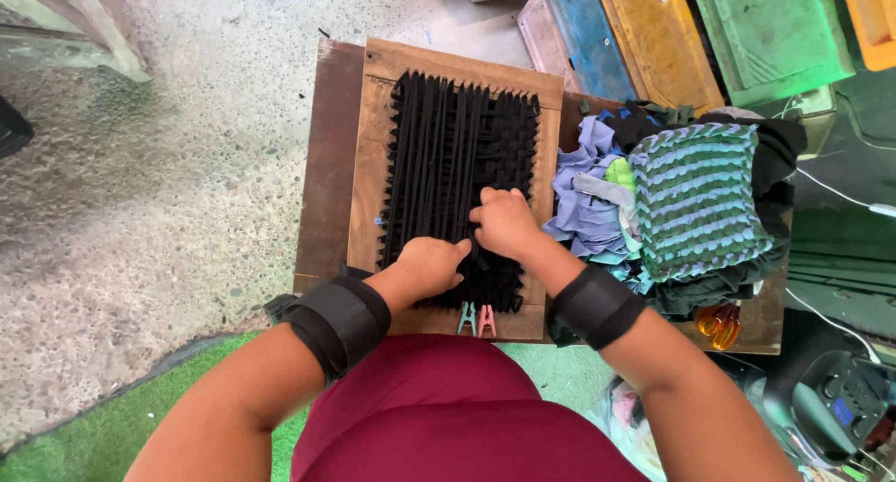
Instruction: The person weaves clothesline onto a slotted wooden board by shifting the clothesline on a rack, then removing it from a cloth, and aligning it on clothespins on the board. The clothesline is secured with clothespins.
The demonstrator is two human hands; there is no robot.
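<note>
A wooden frame loom (371,165) lies on a small brown table (329,155). Black fabric strips (457,155) are stretched and woven across it. My left hand (427,267) rests on the lower part of the weave, its fingers pinched on a black strip. My right hand (504,223) presses on the weave just to the right, fingers curled into the strips. Both wrists wear black bands. Two small clothes pegs (477,321), one teal and one pink, sit on the frame's near edge.
A finished green and lilac woven mat (695,197) lies on a heap of lilac and black fabric scraps (583,207) to the right. Coloured boards (653,34) lean beyond. Orange-handled scissors (719,323) lie at the table's near right. Speckled concrete floor (168,165) spreads left.
</note>
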